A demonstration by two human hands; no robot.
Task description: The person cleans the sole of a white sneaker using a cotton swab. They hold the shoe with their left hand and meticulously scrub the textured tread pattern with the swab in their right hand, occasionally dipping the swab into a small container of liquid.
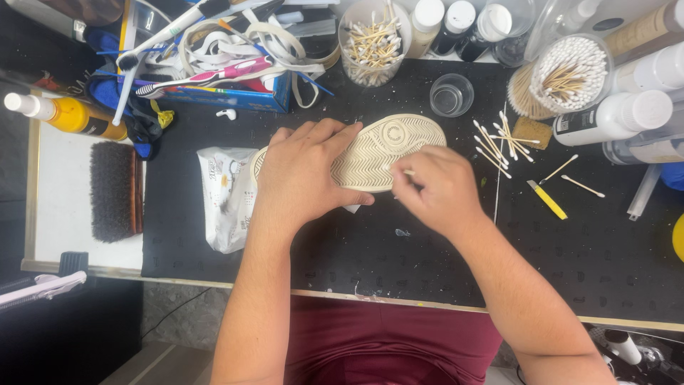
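Cream ridged rubber shoe sole point(377, 153) facing up on black mat point(320, 242), left hand point(303, 175) pressing it flat, right hand point(434, 189) pinching wooden cotton swab point(399, 171) against tread.

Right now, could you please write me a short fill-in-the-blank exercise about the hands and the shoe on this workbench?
1. The shoe lies with its ____ facing up.
2. The left hand presses flat on the shoe, while the right hand pinches a cotton ____ against it.
3. The brush with dark bristles lies to the ____ of the white wipes packet.
4. The small glass behind the shoe stands ____.

Missing words: sole; swab; left; upright
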